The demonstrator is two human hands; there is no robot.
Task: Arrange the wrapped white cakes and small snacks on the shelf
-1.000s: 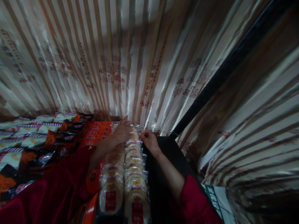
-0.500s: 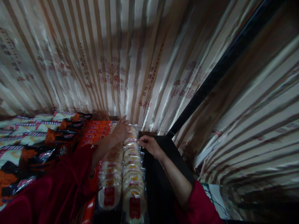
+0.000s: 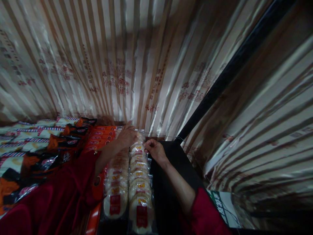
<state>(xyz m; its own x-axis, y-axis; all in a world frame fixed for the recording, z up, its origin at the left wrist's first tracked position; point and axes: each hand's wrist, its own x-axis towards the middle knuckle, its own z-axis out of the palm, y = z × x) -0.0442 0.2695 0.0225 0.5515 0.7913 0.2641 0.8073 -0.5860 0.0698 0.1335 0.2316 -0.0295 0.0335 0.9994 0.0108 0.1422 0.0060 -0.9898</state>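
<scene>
1. Pleated curtain [image 3: 117,75], far side: cloth-like, with a satiny sheen.
2. Wrappers on the round flat breads [image 3: 141,187]: clear, glossy, crinkled plastic.
3. Orange packets [image 3: 101,133], left of them: smooth, faintly glossy.
4. Black-and-orange bags [image 3: 46,161], far left: shiny, creased plastic.
5. Black surface [image 3: 168,182], right: smooth, matt.
6. Red sleeves [image 3: 61,192]: soft, dull cloth.

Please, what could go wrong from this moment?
The packet row overlaps closely, so moving one packet could drag its neighbours. The left hand reaches over the other packet row; its forearm or sleeve might knock those packets or the orange packages.
</scene>
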